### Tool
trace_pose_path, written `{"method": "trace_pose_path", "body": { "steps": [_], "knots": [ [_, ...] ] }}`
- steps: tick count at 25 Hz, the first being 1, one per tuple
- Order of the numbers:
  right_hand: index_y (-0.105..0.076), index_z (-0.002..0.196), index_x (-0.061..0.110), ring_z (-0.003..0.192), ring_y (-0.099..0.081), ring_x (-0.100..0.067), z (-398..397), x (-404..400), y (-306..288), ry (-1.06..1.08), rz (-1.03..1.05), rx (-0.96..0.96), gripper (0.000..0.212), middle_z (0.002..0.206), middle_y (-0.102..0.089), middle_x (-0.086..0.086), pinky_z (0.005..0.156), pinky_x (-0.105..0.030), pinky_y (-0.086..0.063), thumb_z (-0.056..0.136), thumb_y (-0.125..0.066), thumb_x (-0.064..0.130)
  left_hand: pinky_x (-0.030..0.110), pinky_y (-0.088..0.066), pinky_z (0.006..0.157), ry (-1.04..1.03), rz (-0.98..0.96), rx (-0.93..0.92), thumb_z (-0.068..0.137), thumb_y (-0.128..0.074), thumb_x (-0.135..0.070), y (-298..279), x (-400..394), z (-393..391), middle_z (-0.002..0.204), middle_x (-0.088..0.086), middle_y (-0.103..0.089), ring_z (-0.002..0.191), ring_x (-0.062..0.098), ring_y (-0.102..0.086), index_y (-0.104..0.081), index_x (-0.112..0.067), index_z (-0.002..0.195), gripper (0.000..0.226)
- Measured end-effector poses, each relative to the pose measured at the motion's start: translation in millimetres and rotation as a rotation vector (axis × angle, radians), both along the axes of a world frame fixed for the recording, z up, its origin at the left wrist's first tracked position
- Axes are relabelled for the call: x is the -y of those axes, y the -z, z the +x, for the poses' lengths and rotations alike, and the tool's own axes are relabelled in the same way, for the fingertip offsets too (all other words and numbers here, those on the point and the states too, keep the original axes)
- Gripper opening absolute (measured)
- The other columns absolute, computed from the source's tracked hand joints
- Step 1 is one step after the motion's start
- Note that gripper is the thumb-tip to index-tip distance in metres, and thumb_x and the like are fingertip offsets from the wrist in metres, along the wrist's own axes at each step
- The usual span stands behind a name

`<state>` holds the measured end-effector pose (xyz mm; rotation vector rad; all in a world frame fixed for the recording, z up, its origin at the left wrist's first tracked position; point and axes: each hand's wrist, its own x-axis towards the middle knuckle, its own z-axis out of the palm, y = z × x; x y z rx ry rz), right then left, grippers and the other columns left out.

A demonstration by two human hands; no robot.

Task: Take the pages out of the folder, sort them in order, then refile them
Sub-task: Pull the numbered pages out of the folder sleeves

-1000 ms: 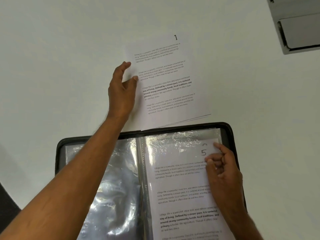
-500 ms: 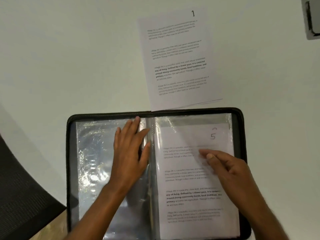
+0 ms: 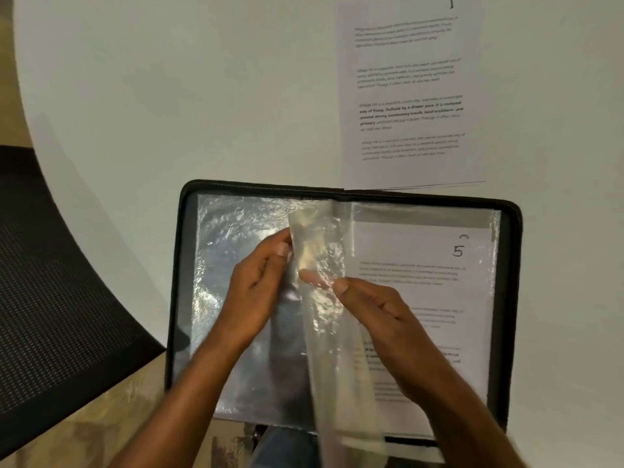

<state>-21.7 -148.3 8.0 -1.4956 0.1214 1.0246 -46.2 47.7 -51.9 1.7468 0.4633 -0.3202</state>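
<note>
**A:** Two big things from where I'm standing: the white table (image 3: 169,96) and the black zip folder (image 3: 511,298) lying open on it, hanging a bit over the near edge. I'll place everything else off the folder. Off to its left there's a black mesh chair (image 3: 50,298).

**B:** and the pages?

**A:** Stack of loose pages (image 3: 408,96) sits on the table just beyond the folder's far edge, toward its right half, the near end touching or just overlapping the rim. Top sheet is marked 1. Inside the folder, the right half has a page marked 5 (image 3: 422,282) under plastic. Left half is just shiny plastic sleeves, can't tell if anything's in them.

**B:** hands doing what?

**A:** Both are on one clear sleeve (image 3: 324,298) standing up from the folder's spine, about mid-folder. Left hand (image 3: 256,288) has curled fingers on the sleeve's left face, thumb tip against its edge. Right hand (image 3: 378,315) pinches it from the right side, one fingertip showing through the plastic. So both are closed on that sleeve, not slack.
</note>
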Motion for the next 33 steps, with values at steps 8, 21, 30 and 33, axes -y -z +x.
{"method": "trace_pose_path", "body": {
  "steps": [8, 21, 30, 33],
  "knots": [
    [-0.047, 0.152, 0.039, 0.145, -0.025, 0.016, -23, -68, 40, -0.068, 0.043, 0.178, 0.042, 0.155, -0.037, 0.035, 0.123, -0.022, -0.024, 0.111, -0.043, 0.03, 0.044, -0.04, 0.117, -0.313, -0.295, -0.166, 0.104, -0.012, -0.063, -2, -53, -11, 0.14, 0.002, -0.067, 0.129, 0.023, -0.064, -0.054, -0.016, 0.147, 0.077],
    [-0.052, 0.149, 0.02, 0.152, -0.029, -0.005, -31, -32, 83, -0.188, -0.256, 0.824, 0.047, 0.163, -0.039, 0.005, 0.123, -0.028, -0.032, 0.103, -0.055, 0.021, 0.045, -0.031, 0.123, -0.133, 0.815, -0.031, 0.099, -0.058, -0.055, 5, -34, -21, 0.167, 0.006, -0.032, 0.15, 0.025, -0.036, -0.024, -0.017, 0.162, 0.081],
    [-0.025, 0.162, 0.01, 0.159, -0.012, -0.028, 11, 114, 108, 0.06, -0.896, 0.905, 0.074, 0.172, -0.017, -0.009, 0.128, -0.051, -0.018, 0.102, -0.055, 0.041, 0.057, 0.002, 0.128, 0.438, 0.868, 0.138, 0.1, -0.063, -0.041, 26, 40, -5, 0.174, 0.012, 0.001, 0.161, 0.031, 0.002, -0.015, -0.02, 0.166, 0.084],
    [-0.012, 0.165, 0.013, 0.159, 0.005, -0.038, 14, 126, 117, -0.061, -1.146, 0.871, 0.082, 0.173, -0.001, -0.014, 0.128, -0.055, -0.005, 0.104, -0.039, 0.06, 0.055, 0.0, 0.129, 0.528, 0.821, 0.184, 0.104, -0.053, -0.044, 31, 65, 3, 0.173, 0.011, -0.011, 0.16, 0.029, -0.008, -0.024, -0.019, 0.163, 0.07]
  ]
}}
